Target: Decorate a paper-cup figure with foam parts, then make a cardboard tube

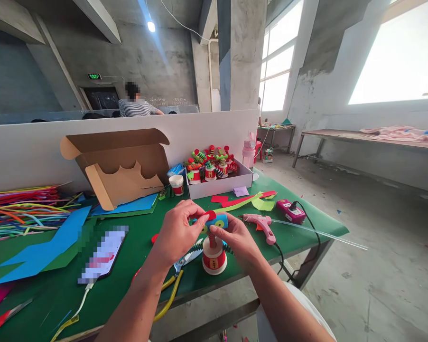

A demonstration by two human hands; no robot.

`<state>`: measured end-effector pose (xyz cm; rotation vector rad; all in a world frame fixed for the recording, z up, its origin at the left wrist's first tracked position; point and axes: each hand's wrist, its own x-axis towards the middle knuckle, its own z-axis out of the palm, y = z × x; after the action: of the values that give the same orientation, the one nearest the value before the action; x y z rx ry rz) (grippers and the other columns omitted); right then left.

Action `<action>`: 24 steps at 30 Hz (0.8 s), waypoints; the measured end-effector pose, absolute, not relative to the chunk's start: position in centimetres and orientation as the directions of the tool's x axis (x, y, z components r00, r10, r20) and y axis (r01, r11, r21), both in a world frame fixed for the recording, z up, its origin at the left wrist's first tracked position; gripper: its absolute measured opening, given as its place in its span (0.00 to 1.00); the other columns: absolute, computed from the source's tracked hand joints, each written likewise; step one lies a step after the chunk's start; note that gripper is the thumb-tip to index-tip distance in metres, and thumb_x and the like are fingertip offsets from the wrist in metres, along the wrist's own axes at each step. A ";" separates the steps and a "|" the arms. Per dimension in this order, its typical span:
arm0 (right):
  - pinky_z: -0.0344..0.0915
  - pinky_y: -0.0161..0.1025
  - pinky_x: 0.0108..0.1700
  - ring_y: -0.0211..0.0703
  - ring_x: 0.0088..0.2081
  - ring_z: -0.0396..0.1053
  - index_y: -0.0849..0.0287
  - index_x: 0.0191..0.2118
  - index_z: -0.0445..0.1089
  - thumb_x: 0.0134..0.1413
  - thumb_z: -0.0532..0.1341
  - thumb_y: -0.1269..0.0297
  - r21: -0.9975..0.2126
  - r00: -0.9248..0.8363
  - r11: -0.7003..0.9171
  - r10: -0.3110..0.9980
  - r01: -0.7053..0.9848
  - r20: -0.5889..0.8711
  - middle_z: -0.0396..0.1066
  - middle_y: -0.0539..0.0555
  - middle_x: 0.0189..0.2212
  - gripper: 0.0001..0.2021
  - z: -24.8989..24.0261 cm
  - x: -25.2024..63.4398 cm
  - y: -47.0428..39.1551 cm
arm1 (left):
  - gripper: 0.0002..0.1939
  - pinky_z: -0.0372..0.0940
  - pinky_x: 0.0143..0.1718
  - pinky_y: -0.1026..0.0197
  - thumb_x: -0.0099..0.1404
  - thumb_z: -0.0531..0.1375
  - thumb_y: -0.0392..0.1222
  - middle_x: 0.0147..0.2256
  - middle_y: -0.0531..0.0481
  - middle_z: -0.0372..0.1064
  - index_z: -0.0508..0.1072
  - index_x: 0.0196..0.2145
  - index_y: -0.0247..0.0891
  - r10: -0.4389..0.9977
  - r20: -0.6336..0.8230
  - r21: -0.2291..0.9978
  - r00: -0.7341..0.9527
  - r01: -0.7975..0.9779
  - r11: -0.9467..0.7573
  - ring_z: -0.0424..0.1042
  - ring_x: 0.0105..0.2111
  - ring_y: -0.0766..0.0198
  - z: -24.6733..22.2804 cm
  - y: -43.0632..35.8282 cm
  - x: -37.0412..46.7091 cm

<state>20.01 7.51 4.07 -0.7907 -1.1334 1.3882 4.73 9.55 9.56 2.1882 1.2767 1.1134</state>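
A paper-cup figure (214, 260) stands upright at the table's front edge, its red-and-white cup upside down with green spring-like arms at its sides. On top of it is a blue paper roll (221, 220) with yellow-green round eyes. My left hand (182, 228) pinches a small red paper disc (210, 215) against the roll's upper left. With thumb below and fingers behind, my right hand (235, 235) grips the roll's right side. Behind my left wrist lie yellow-handled scissors (178, 275), partly hidden.
A pink glue gun (262, 223) with a long clear stick lies right of my hands, beside a magenta power strip (291, 211). Behind stands a white box (221, 189) of finished figures. To the left are a phone (103, 254), colourful pipe cleaners (29, 213) and an open cardboard box (121, 166).
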 end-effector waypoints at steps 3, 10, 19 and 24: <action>0.61 0.36 0.30 0.37 0.25 0.66 0.59 0.33 0.70 0.42 0.71 0.51 -0.941 -0.151 0.079 0.979 -0.330 0.135 0.70 0.48 0.24 0.18 4.1 20.0 7.5 | 0.11 0.62 0.32 0.61 0.59 0.58 0.47 0.27 0.51 0.70 0.71 0.23 0.40 0.852 0.454 0.640 0.260 0.571 -0.515 0.67 0.30 0.62 9.6 9.6 4.8; 0.61 0.36 0.30 0.37 0.24 0.65 0.59 0.32 0.69 0.42 0.71 0.51 -0.941 -0.149 0.085 0.979 -0.327 0.140 0.69 0.48 0.23 0.18 4.1 20.1 7.4 | 0.11 0.62 0.31 0.62 0.58 0.59 0.46 0.27 0.52 0.68 0.70 0.22 0.40 0.858 0.451 0.634 0.245 0.589 -0.501 0.67 0.29 0.64 9.6 9.5 4.8; 0.61 0.36 0.29 0.37 0.24 0.65 0.59 0.33 0.69 0.43 0.71 0.52 -0.945 -0.159 0.084 0.977 -0.316 0.140 0.69 0.47 0.22 0.18 4.1 20.2 7.4 | 0.13 0.60 0.29 0.62 0.58 0.59 0.48 0.27 0.52 0.68 0.70 0.21 0.40 0.860 0.434 0.642 0.266 0.579 -0.503 0.66 0.28 0.64 9.7 9.6 4.8; 0.62 0.36 0.29 0.38 0.24 0.67 0.58 0.34 0.69 0.43 0.71 0.51 -0.946 -0.165 0.089 0.975 -0.311 0.146 0.70 0.47 0.23 0.18 4.0 20.2 7.4 | 0.14 0.59 0.27 0.63 0.58 0.59 0.49 0.26 0.52 0.68 0.70 0.21 0.39 0.861 0.426 0.647 0.276 0.572 -0.504 0.64 0.27 0.65 9.7 9.5 4.7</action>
<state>20.19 7.42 4.04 -0.7998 -1.1622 1.3823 4.71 9.54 9.74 2.1857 1.2988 1.0861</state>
